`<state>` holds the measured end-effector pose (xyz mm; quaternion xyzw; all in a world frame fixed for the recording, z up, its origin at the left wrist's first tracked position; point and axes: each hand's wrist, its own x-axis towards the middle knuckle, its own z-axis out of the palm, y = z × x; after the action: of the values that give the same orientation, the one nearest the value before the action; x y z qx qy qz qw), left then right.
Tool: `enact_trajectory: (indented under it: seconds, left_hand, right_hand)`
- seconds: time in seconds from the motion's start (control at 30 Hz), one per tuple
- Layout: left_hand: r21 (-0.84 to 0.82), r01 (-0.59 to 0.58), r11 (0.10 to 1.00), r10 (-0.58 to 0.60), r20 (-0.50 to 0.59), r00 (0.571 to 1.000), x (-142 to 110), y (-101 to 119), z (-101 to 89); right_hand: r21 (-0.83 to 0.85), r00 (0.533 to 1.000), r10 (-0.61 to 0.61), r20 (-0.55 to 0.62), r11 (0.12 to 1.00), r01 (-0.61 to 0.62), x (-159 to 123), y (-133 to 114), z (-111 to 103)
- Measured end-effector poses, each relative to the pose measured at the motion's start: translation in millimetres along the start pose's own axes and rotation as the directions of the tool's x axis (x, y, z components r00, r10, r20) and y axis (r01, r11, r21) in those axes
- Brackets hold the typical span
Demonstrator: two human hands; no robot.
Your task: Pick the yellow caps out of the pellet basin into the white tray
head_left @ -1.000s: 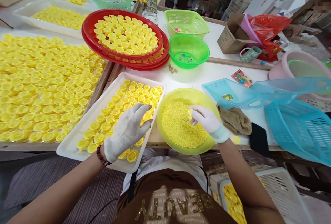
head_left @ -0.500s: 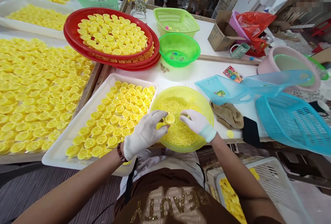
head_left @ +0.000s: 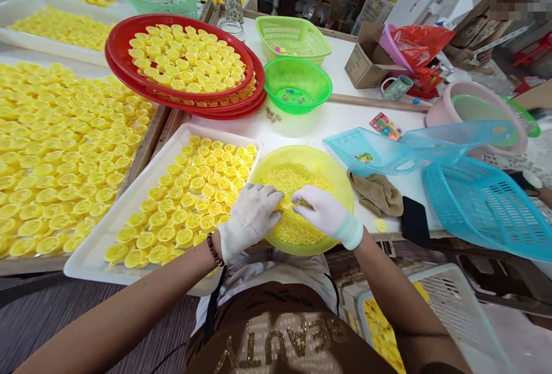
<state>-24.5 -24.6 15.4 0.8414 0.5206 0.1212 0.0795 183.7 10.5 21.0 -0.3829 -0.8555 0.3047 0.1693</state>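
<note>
From the head view, taking the clock face as centred on the round translucent yellow plastic bowl point(head_left: 347, 187), one small round yellow plastic cup point(head_left: 286, 203) is sitting between the hands, above the bowl's 9 o'clock side. Its round face is appearing to point up at the camera; being round, it is showing no clear long axis.

The white-gloved left hand point(head_left: 252, 213) is reaching in from 8 o'clock, thumb and fingers pinching the cup's edge. The white-gloved right hand point(head_left: 323, 213) is hovering at 4 o'clock, fingers curling towards the cup; whether they are gripping anything I cannot tell. Tiny pale-yellow pieces point(head_left: 302, 237), too many to count, are filling the bowl.

At 9 o'clock, one white rectangular plastic tray point(head_left: 88, 267) is lying with its long axis running from 1 to 7 o'clock, holding dozens of similar yellow cups point(head_left: 184, 238). One translucent blue plastic scoop point(head_left: 383, 155) is lying at 2 o'clock, its handle pointing towards 3. One crumpled brown cloth point(head_left: 377, 194) is resting at 3, and one bright-green round bowl point(head_left: 297, 85) is standing at 12.
</note>
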Motion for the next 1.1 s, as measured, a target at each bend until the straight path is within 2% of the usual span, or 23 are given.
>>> enact_trajectory:
  seconds: [0.17, 0.27, 0.4, 0.5, 0.63, 0.8, 0.97, 1.1]
  left_hand:
    - [-0.109, 0.032, 0.993, -0.035, -0.025, 0.999, -1, 1, 5.1]
    - [-0.184, 0.048, 0.982, -0.062, -0.074, 0.995, -4, 0, 6.8]
    - [-0.236, 0.043, 0.971, -0.071, -0.113, 0.991, -5, -1, 7.0]
    - [-0.173, 0.033, 0.984, -0.052, -0.109, 0.993, -2, 1, 7.3]
    - [-0.147, 0.022, 0.989, -0.038, -0.105, 0.994, -1, 9, 12.8]
    - [-0.372, 0.085, 0.924, -0.154, -0.157, 0.976, -6, 14, 20.2]
    - [-0.521, 0.107, 0.847, -0.146, -0.034, 0.989, -5, 14, 13.9]
    - [-0.580, 0.157, 0.800, -0.184, 0.013, 0.983, -4, 16, 6.9]
  right_hand:
    - [0.009, 0.992, -0.081, -0.093, 0.997, 0.082, 4, -13, -1]
    - [-0.012, 0.987, -0.020, -0.158, 1.000, 0.018, 1, -9, -7]
    - [-0.107, 0.984, 0.047, -0.171, 0.992, -0.066, -6, -1, -15]
    - [-0.031, 0.970, 0.142, -0.199, 0.988, -0.151, -9, -5, -11]
    - [0.073, 0.936, 0.330, -0.124, 0.944, -0.323, -6, -15, 6]
    - [0.135, 0.926, 0.365, -0.094, 0.927, -0.351, -3, -14, 15]
    - [0.346, 0.922, 0.386, 0.043, 0.860, -0.376, -4, -19, 6]
    - [0.398, 0.928, 0.371, 0.047, 0.845, -0.357, -6, -23, 1]
